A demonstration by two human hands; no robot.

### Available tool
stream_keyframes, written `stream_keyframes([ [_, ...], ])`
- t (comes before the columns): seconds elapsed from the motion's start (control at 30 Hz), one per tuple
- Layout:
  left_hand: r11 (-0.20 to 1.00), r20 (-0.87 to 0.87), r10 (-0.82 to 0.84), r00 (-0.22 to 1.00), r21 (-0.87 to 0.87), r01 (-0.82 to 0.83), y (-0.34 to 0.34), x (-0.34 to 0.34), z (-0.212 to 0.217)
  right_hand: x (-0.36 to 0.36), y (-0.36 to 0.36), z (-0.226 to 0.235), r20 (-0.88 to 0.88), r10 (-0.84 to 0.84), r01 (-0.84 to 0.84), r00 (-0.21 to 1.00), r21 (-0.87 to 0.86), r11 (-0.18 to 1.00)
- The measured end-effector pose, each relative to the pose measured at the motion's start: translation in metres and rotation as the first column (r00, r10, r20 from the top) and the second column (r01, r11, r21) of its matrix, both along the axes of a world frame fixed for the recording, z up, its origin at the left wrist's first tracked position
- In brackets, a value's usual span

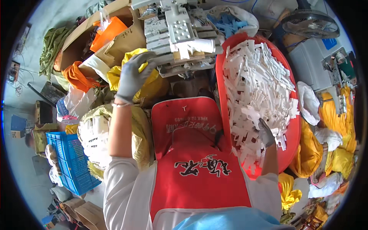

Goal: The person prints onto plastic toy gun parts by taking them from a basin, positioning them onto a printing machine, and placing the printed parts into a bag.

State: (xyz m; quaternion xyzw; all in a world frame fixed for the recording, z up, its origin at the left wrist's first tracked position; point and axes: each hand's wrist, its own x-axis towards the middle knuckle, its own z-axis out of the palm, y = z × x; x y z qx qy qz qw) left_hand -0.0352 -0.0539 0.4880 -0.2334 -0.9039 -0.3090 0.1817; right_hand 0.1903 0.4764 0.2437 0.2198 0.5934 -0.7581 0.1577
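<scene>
held white piece aslant; top leftward

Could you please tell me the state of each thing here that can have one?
Left grey-gloved hand: open, beside grey metal machine
Right grey-gloved hand: among white plastic parts, grip unclear
Red oval plastic tub: heaped with those parts
Brown cardboard box: open, orange plastic inside
Yellowish woven sack: open, white pieces inside
Black round fan: unclear whether running

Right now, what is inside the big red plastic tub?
In the tub: heaped white plastic pieces, the gray-gloved right hand among them. The heap hides the tub's bottom.
</scene>
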Motion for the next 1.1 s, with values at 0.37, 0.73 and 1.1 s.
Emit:
stream_keyframes([
  [0.37,0.990,0.172,-0.137,0.976,0.010,0.137,0.039,-0.059,0.005,-0.062,-0.048,0.065,-0.397,-0.232,0.196,0.888,-0.131,0.972],
  [0.73,0.997,-0.049,-0.029,0.998,0.073,0.032,0.027,-0.034,0.003,-0.221,-0.177,0.197,-0.762,0.171,0.202,0.625,0.369,0.907],
  [1.1,0.883,0.132,0.250,0.959,0.375,-0.282,-0.078,0.088,-0.015,-0.278,-0.232,0.226,-0.590,0.771,0.353,0.241,0.793,0.497],
])
